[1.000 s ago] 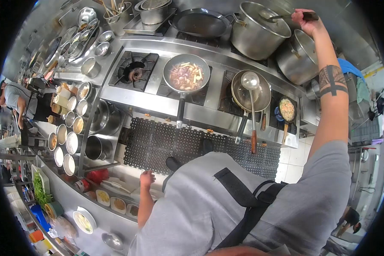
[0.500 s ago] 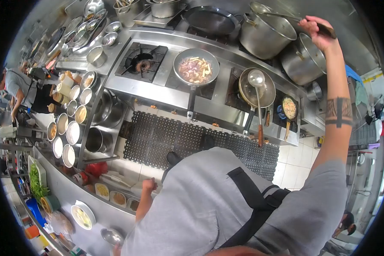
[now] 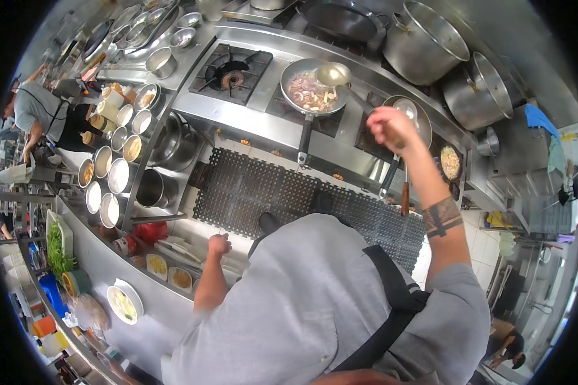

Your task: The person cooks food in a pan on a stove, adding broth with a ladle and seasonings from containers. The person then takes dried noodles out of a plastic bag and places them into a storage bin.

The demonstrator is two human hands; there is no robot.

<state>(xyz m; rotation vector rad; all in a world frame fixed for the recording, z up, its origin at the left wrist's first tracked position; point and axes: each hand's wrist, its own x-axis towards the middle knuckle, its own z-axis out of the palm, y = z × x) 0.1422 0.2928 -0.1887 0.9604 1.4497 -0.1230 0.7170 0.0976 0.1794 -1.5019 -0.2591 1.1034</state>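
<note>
Stove (image 3: 237, 125) below stockpots (image 3: 424, 48); right hand (image 3: 392, 130) grips ladle (image 3: 333, 75) over pan (image 3: 297, 68); left hand (image 3: 219, 245) curled.

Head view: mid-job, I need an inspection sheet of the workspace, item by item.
Surface: steel stove; left burner bare, flame not discernible.
Job's things: pan with sliced food; ladle above it.
Clutter: spare ladle resting in second pan; tins grouped at picture left.
Hands: right hand holds ladle; left hand curled, nothing visible in it.
Cables: nothing seen around the pans.
Surroundings: perforated floor mat; co-workers at picture's far left and lower right.
</note>
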